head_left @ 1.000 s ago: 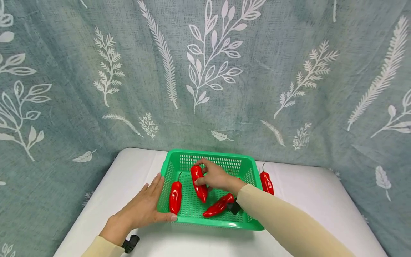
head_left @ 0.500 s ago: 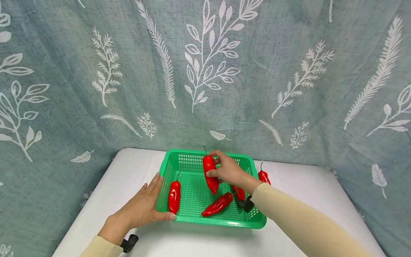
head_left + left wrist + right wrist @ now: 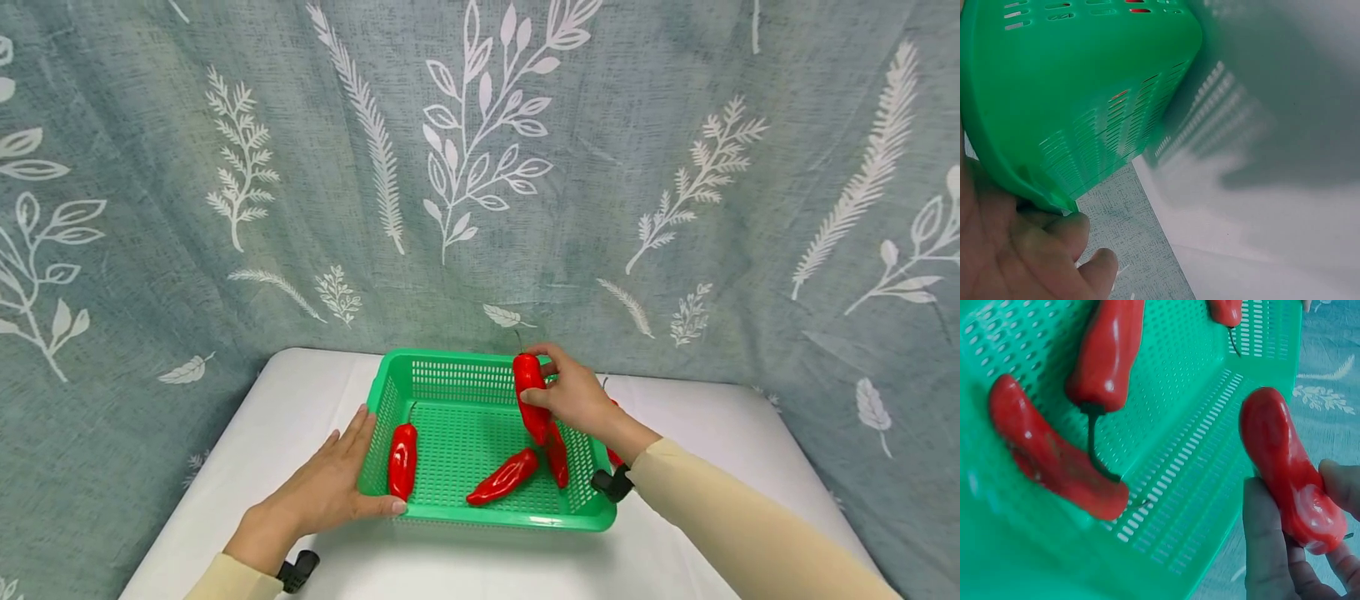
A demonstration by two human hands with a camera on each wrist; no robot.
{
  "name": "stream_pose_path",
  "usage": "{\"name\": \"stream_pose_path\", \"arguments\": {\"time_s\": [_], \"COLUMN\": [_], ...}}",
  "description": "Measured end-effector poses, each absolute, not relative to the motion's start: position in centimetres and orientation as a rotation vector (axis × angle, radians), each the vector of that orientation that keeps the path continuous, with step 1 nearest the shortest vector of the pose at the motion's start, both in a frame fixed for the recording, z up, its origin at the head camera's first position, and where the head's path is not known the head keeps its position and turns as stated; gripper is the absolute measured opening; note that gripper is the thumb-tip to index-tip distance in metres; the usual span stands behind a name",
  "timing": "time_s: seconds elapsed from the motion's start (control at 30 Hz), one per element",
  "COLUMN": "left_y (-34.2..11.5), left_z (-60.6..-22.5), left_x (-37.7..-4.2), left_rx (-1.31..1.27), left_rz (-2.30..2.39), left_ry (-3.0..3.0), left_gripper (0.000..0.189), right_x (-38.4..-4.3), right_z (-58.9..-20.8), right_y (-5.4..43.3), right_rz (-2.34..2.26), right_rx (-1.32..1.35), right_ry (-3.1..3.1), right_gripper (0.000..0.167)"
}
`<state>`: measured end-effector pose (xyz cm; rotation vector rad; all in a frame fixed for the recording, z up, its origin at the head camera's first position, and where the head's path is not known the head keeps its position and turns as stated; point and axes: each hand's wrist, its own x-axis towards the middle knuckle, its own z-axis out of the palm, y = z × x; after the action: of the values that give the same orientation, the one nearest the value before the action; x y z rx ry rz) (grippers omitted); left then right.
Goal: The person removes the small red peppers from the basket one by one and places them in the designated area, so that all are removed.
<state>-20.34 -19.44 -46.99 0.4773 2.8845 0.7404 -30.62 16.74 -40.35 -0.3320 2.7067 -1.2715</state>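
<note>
Pepper point(image 3: 529, 385) shifted rightward, gripped by right hand point(image 3: 577, 400), left hand point(image 3: 326, 479) splayed, outside pepper point(image 3: 614, 457) half-hidden

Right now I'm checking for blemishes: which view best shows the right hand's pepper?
Right wrist view: the held pepper appears largest there. Head shows it smaller, stem visible; left wrist shows nothing identifiable as it.

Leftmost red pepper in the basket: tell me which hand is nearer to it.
Left. The left hand is at the left rim of the green basket, beside the leftmost pepper; the right hand is toward its right side, holding another pepper.
</note>
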Motion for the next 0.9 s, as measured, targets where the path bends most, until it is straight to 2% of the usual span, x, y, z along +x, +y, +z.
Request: {"name": "stream_pose_path", "arguments": {"time_s": [0.57, 0.9], "left_y": [-19.4, -19.3], "left_z": [-47.2, -47.4], "left_x": [-20.2, -20.2], "left_rx": [0.526, 0.541], "left_rz": [0.717, 0.706], "left_ry": [2.95, 2.956], "left_gripper": [0.141, 0.139], "right_x": [-30.5, -30.5], "right_z": [-39.1, -39.9], "right_y": [23.1, 27.4], "right_rz": [-1.231, -1.214], "right_rx": [-0.213, -0.088], "right_ry": [2.795, 2.813], "right_gripper": [0.068, 0.074]}}
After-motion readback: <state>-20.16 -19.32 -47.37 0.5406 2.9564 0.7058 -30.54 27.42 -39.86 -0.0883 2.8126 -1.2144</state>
